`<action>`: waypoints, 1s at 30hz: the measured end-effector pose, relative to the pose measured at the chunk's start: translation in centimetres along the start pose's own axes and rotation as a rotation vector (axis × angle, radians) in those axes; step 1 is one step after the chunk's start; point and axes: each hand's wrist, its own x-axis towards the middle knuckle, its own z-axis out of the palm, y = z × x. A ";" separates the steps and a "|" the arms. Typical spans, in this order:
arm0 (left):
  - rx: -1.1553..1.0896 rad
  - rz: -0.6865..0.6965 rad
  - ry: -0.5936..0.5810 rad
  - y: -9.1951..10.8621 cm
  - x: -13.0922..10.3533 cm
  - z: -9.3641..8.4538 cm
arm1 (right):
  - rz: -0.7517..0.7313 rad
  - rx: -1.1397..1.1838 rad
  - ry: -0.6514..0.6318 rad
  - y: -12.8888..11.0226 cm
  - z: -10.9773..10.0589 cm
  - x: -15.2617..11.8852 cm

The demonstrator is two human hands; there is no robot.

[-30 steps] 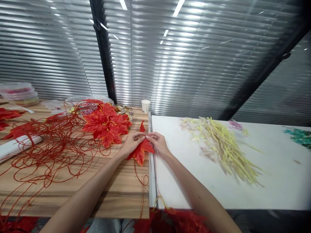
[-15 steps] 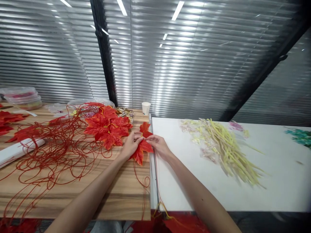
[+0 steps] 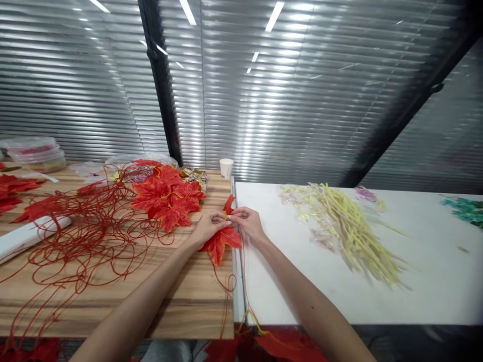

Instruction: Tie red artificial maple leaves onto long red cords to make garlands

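Note:
Close to the seam between the wooden and white tabletops, my left hand [image 3: 207, 229] is closed in a pinch on the yellowish stem of a red artificial maple leaf [image 3: 220, 246]. The leaf spreads below the fingers, and another red piece [image 3: 228, 203] sticks up above them. My right hand [image 3: 249, 224] meets the left, its thumb and fingertips pinched at the same stem. Whether it also grips the thin red cord [image 3: 229, 287] is hidden by the fingers. That cord hangs in a loop below the leaf.
Left of my hands lie a cluster of red maple leaves [image 3: 169, 196] and a tangle of red cord [image 3: 94, 226]. A paper cup [image 3: 226, 168] and stacked plastic tubs [image 3: 35, 153] stand farther back. Yellow stems [image 3: 354, 231] lie on the white table [image 3: 287, 281].
Both hands have shifted slightly right and stay together. The lower leaf has turned and spread wider, while less of the upper red piece shows.

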 end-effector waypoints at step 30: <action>0.058 0.081 0.055 -0.1 -0.1 0.4 | 0.038 0.055 -0.084 1.4 0.5 -0.4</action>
